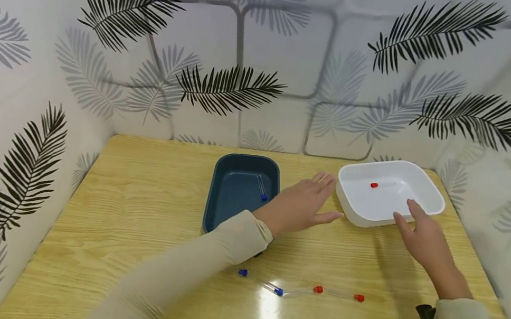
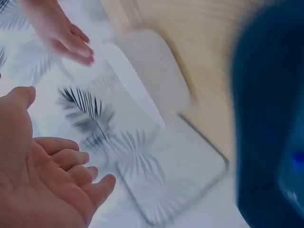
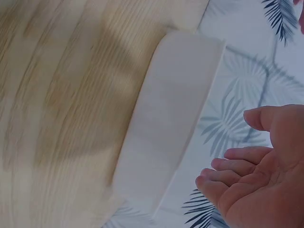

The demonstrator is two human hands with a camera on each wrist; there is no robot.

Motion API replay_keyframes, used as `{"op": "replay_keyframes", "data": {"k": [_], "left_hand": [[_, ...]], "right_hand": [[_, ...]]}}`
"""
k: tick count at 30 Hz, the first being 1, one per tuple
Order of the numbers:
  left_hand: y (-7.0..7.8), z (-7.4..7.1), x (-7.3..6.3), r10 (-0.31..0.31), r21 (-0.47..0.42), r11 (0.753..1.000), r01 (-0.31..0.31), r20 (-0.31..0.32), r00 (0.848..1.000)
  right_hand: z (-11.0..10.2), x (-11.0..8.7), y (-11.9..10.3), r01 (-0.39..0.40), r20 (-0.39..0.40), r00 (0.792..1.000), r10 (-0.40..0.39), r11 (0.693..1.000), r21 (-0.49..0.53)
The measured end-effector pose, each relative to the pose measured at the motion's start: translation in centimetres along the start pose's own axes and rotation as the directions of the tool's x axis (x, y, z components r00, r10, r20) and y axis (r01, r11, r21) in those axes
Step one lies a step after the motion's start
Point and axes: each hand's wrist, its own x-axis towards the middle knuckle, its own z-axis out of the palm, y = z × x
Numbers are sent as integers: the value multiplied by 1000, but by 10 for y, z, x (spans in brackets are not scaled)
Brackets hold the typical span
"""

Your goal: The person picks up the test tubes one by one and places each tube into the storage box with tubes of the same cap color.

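Wooden worktop (image 1: 134,208) is carrying a blue tray (image 1: 242,192) and white tray (image 1: 390,193). Left hand (image 1: 302,203) is hovering between them, grip released; right hand (image 1: 423,236), grip released, is touching the white tray's near rim.

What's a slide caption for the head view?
Both open hands, left and right, hover by a white tray; blue tray alongside, capped tubes on table.

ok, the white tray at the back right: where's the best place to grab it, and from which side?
Probably the white tray by its near rim, coming from the front, fingers over the lip and thumb under the flared wall. The right hand is already at that edge, empty and open. The rim curves outward, which gives a ledge to hook. Keep it level: a red-capped tube lies loose inside.
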Motion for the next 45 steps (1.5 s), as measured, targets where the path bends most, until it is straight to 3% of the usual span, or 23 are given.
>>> {"op": "replay_keyframes", "data": {"k": [9,12,17,23,31,38,45], "left_hand": [[44,31,40,-12,116,993,7,42,999],[54,45,49,-58,123,991,52,43,997],[67,65,60,-174,169,970,174,-15,985],[69,79,68,-267,155,952,265,-10,964],[66,86,72,-231,242,941,237,-53,972],[67,82,64,-186,300,936,184,-23,982],[68,82,59,-171,310,932,187,-79,982]], "right_hand": [[-13,18,46,-56,10,998,56,997,-51],[-19,25,57,-89,11,996,90,993,-84],[-21,35,71,-149,75,985,155,985,-86],[-13,42,82,-196,133,971,198,980,-27],[-15,40,80,-216,134,967,219,976,-35],[-12,43,78,-229,112,965,236,970,-75],[-6,52,79,-213,80,972,220,974,-82]]}}
